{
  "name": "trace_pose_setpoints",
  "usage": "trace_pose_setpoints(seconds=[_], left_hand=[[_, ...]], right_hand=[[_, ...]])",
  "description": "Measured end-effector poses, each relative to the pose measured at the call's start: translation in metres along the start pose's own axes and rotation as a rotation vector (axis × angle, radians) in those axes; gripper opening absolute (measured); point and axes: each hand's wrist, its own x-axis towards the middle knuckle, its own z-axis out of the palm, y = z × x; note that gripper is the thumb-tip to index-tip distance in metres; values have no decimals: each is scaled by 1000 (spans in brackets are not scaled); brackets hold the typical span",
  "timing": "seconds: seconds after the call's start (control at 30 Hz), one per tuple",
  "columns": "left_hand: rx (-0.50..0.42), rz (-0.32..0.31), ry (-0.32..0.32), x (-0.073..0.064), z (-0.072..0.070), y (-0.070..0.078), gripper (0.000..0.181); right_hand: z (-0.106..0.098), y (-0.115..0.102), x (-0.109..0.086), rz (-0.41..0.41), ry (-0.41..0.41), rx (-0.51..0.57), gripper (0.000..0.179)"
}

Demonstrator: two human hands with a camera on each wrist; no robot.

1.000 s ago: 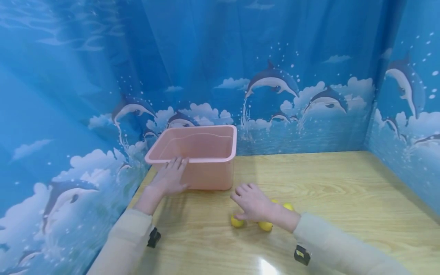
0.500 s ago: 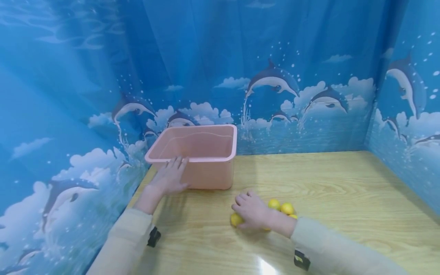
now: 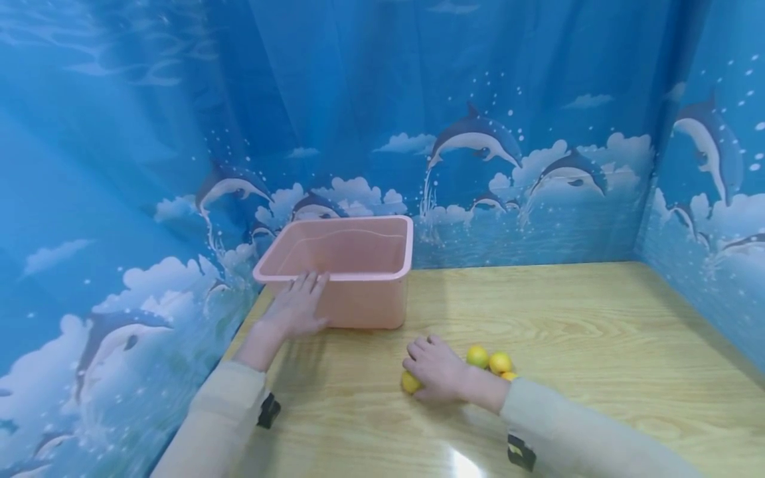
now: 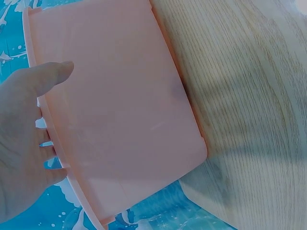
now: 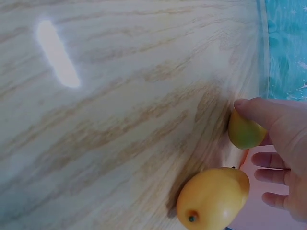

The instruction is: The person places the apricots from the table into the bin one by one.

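My left hand rests at the near rim of a pink plastic bin. Its fingers lie extended over the rim; in the left wrist view the thumb is spread in front of the outer wall. To the right, my right hand is low over the table, holding a small yellow-green fruit. The thumb lies along that fruit, and the index finger is mostly hidden behind it. A larger-looking yellow fruit with a dark stem sits beside the other fingers in the right wrist view.
Several yellow fruits, such as one greenish fruit and one yellow fruit, lie beyond the right wrist on the wood-grain table. A blue dolphin curtain surrounds the back and sides.
My right hand has come down onto the fruits and closed on one. More of the other fruits show behind its wrist. The left hand and bin have stayed in place.
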Motion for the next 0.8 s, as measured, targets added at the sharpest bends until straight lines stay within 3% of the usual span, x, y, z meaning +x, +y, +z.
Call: trace_pose_setpoints(seconds=[0.47, 0.8], left_hand=[[2, 2, -1, 2, -1, 1, 88], [2, 1, 1, 0, 0, 1, 89]], right_hand=[[-3, -1, 4, 2, -22, 40, 41], [-10, 11, 9, 20, 3, 101, 37]])
